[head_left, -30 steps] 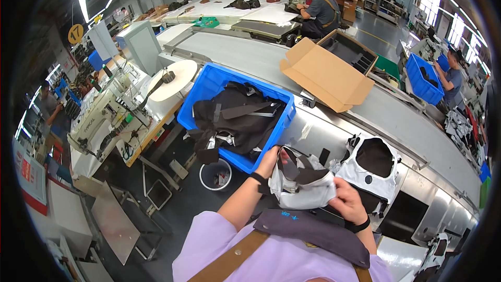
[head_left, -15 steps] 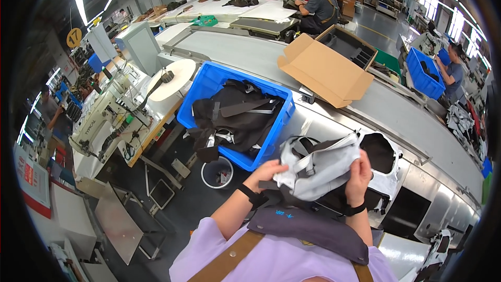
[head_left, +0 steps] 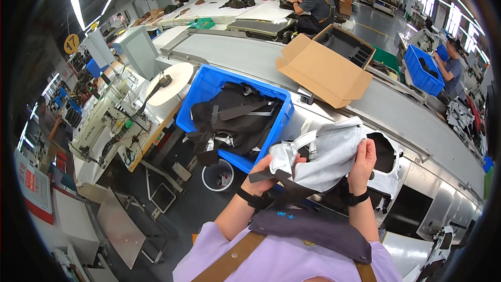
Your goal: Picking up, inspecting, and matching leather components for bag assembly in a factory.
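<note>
We see our left hand (head_left: 261, 177) closed around the left end of a pale fabric piece (head_left: 334, 151), with a dark strip (head_left: 284, 177) lying across its fingers. Our right hand (head_left: 362, 162) pinches the piece's right edge between thumb and fingers. So 2 hands hold 1 piece, raised in front of our apron (head_left: 313, 232) and above the near edge of the metal worktop (head_left: 409, 169).

The right pinch takes in only the rim; if those fingers loosened, that side could sag and fold over. The dark strip trails loose toward the apron and could snag there or double under the left fingers if we turned the work. We cannot tell how firmly the left fingers grip, as cloth covers some of them.

Just beyond the right hand, a 2nd pale piece (head_left: 386, 184) lies on the worktop; lowering ours carelessly might drag it or tangle the 2.

Left of the work, a blue bin (head_left: 237, 162) holds dark pieces (head_left: 237, 107), some draped over its rim. A careless elbow could catch those and tip them toward the waste bin (head_left: 206, 185) below.
</note>
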The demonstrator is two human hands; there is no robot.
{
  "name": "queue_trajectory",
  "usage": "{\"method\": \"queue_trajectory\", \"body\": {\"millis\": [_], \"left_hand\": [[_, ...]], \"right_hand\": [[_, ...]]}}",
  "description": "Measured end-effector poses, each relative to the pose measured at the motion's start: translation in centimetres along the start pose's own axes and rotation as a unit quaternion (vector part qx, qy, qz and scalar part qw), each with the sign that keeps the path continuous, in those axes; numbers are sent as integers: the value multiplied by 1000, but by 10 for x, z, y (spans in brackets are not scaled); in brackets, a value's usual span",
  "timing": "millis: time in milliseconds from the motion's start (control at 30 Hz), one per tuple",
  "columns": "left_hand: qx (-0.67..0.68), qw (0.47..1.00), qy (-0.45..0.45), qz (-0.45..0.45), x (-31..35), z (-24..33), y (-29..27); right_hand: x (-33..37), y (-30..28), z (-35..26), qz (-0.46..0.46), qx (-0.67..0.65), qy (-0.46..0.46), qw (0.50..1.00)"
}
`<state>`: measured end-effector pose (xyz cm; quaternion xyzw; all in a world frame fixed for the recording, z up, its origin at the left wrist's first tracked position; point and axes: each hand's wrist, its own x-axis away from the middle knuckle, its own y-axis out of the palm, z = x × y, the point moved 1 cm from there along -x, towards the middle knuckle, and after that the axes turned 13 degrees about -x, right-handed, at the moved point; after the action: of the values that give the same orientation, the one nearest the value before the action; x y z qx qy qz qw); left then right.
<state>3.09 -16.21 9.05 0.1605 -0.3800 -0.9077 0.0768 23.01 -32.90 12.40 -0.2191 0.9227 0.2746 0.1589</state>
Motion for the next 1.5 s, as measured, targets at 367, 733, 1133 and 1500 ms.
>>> {"method": "queue_trajectory", "body": {"millis": [367, 733, 1133, 1500], "left_hand": [[205, 978, 28, 20, -39, 13, 33], [219, 974, 48, 26, -56, 4, 47], [-236, 954, 179, 44, -58, -8, 20], [-624, 765, 159, 36, -65, -29, 14]], "right_hand": [[27, 1, 7, -172, 286, -106, 937], [35, -7, 20, -290, 212, -3, 933], [-13, 0, -12, -97, 338, -214, 911], [3, 30, -29, -296, 240, -194, 904]]}}
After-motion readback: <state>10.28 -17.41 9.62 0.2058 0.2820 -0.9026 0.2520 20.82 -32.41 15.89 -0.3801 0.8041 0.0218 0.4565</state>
